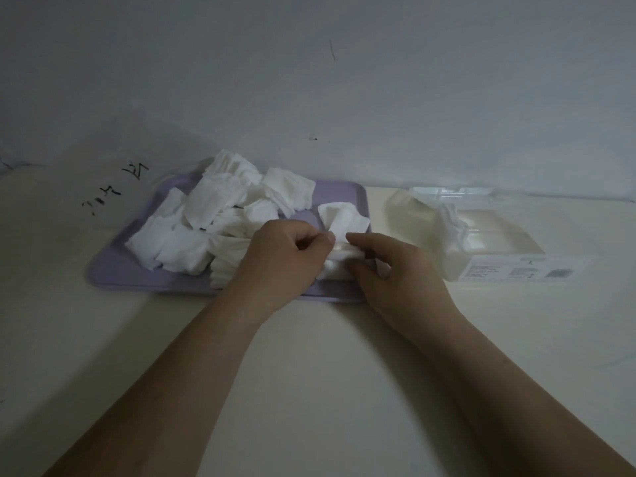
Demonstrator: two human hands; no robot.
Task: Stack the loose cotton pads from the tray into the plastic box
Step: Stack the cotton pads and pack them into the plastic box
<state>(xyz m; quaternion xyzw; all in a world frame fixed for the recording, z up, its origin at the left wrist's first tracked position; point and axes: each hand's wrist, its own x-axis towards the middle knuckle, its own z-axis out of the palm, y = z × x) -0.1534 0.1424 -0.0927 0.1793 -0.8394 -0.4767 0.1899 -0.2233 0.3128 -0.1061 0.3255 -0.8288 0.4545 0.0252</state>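
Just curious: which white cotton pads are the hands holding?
The small bunch of white cotton pads at the near right edge of the lilac plastic tray, pinched between left hand and right hand; the big heap lies loose farther left.

The left hand [278, 259] and right hand [395, 270] hide most of the cotton pads [335, 266] they pinch. Print on the plastic box [499, 232] label [523, 270] is too small to read.

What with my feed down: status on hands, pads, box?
Left hand and right hand both pinching a small pad bundle over the tray. Big heap loose on it. Plastic box right, nothing between.
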